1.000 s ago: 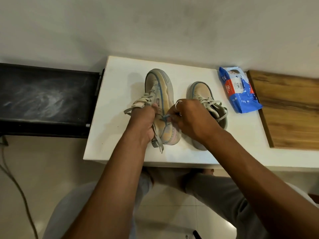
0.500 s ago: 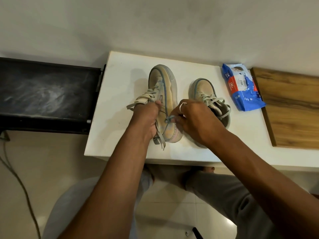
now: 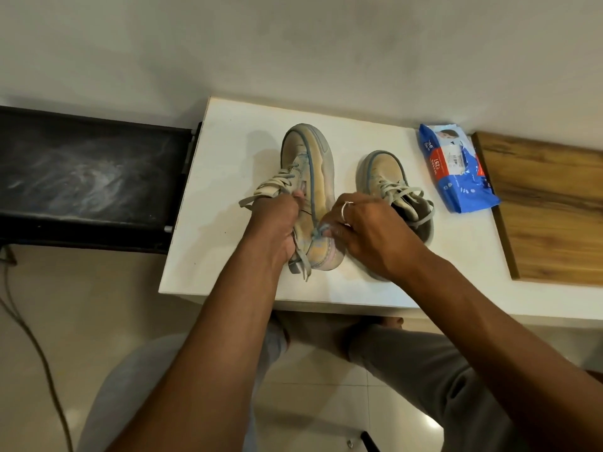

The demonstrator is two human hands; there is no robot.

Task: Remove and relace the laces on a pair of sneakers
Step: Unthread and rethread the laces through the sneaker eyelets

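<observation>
On the white table (image 3: 208, 223), the left sneaker (image 3: 313, 177) lies tipped on its side. The left hand (image 3: 277, 230) grips its lace (image 3: 267, 189) and tongue side; the right hand (image 3: 368, 233) pinches a bluish loop at its heel. Just right of that shoe sits the other sneaker (image 3: 385, 171), upright, laced. Further right lies a blue wipes packet (image 3: 456, 171), touching a wooden board (image 3: 548, 207).

Both forearms extended forward and inward, bare to the elbow. Left hand (image 3: 277, 223) curled closed, fingers (image 3: 295, 199) pinched tight, knuckles up. Right hand (image 3: 368, 233) palm down, fingers (image 3: 329, 228) bunched in a pinch at the tips; ring (image 3: 345, 210) on one finger.
</observation>
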